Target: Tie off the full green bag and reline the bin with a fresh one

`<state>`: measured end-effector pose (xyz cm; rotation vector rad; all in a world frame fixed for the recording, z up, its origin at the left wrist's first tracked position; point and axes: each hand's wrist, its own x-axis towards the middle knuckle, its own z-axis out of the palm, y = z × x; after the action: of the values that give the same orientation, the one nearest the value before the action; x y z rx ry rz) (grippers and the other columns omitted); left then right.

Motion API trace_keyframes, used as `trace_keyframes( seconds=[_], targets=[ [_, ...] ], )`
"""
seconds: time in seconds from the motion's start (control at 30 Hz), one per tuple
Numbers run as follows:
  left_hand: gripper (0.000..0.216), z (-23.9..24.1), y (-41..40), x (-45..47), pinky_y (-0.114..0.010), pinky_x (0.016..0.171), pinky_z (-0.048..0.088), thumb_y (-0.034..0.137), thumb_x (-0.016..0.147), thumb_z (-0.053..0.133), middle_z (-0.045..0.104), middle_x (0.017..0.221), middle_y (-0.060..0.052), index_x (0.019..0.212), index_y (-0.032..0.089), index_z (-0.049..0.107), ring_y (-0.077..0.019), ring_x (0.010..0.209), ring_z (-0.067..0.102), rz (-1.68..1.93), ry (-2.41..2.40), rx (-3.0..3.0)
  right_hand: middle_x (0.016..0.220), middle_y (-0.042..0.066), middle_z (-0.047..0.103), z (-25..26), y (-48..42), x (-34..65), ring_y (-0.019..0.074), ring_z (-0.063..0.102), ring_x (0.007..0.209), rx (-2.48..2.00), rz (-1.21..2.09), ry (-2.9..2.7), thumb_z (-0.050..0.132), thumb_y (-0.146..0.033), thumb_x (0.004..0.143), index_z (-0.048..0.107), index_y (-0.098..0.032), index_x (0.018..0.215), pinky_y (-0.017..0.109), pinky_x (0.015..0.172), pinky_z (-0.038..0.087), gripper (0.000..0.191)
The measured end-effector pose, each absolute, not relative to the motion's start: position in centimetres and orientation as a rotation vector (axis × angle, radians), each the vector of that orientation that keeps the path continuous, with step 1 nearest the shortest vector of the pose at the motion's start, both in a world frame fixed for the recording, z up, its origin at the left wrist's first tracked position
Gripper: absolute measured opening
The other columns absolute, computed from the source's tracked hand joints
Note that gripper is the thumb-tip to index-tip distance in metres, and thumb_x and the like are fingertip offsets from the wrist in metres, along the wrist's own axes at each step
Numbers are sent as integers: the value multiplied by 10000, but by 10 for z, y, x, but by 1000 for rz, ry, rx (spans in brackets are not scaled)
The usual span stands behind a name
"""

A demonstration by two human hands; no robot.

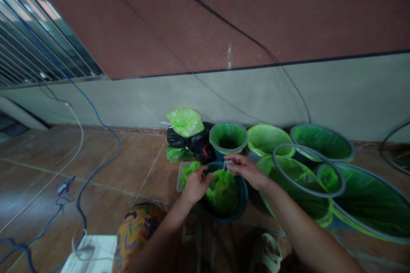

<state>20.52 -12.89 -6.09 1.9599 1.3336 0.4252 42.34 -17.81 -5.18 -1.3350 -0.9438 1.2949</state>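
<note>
A blue bin (pixel 241 205) stands on the floor in front of me with a green plastic bag (pixel 222 192) bunched inside it. My left hand (pixel 196 185) is closed on the bag's left edge at the bin's rim. My right hand (pixel 245 169) pinches a thin white tie (pixel 225 164) at the top of the bag, above the bin's far rim. Both forearms reach in from the bottom of the view.
Several bins lined with green bags (pixel 228 137) stand along the wall to the right. Tied green and black bags (pixel 188 136) lie left of them. Blue and white cables (pixel 80 166) trail over the tiled floor at left. Sandalled feet (pixel 265 251) and patterned cloth (pixel 134 232) show below.
</note>
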Motion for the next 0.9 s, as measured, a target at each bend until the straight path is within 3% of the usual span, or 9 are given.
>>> trace_keyframes(
  seconds=[0.23, 0.4, 0.53, 0.7, 0.9],
  targets=[
    [274, -54, -129, 193, -278, 639, 363, 242, 949, 543, 538, 628, 43, 1131, 152, 727, -150, 602, 531, 433, 1309, 1943, 714, -61, 642, -87, -175, 353, 143, 580, 659, -1583, 1258, -1516, 779, -112, 659, 605, -196, 1405, 250, 630, 398, 771],
    [250, -63, -128, 187, -270, 608, 364, 290, 887, 610, 524, 609, 60, 1084, 162, 696, -142, 571, 512, 592, 1216, 1725, 823, 11, 735, -110, -175, 330, 189, 637, 749, -1594, 1209, -1694, 734, -97, 721, 726, -187, 1171, 267, 657, 425, 460],
    [309, -58, -129, 186, -251, 546, 319, 422, 825, 698, 508, 575, 71, 1000, 167, 694, -116, 514, 457, 623, 1057, 1484, 859, 81, 770, -129, -176, 324, 211, 674, 774, -1681, 1125, -1826, 625, -154, 875, 765, -152, 909, 282, 667, 419, 144],
    [345, -40, -128, 183, -230, 520, 258, 491, 749, 781, 481, 549, 77, 857, 175, 698, -82, 498, 374, 779, 1087, 1362, 928, 175, 782, -148, -177, 337, 283, 719, 885, -2037, 1004, -1861, 583, -175, 926, 759, -134, 798, 320, 704, 432, 221],
    [378, -44, -126, 186, -222, 506, 244, 519, 762, 770, 453, 538, 86, 877, 168, 692, -77, 495, 348, 776, 1073, 1375, 894, 161, 778, -150, -178, 356, 313, 732, 914, -2052, 985, -1779, 599, -105, 882, 773, -157, 829, 356, 767, 484, 189]
  ],
)
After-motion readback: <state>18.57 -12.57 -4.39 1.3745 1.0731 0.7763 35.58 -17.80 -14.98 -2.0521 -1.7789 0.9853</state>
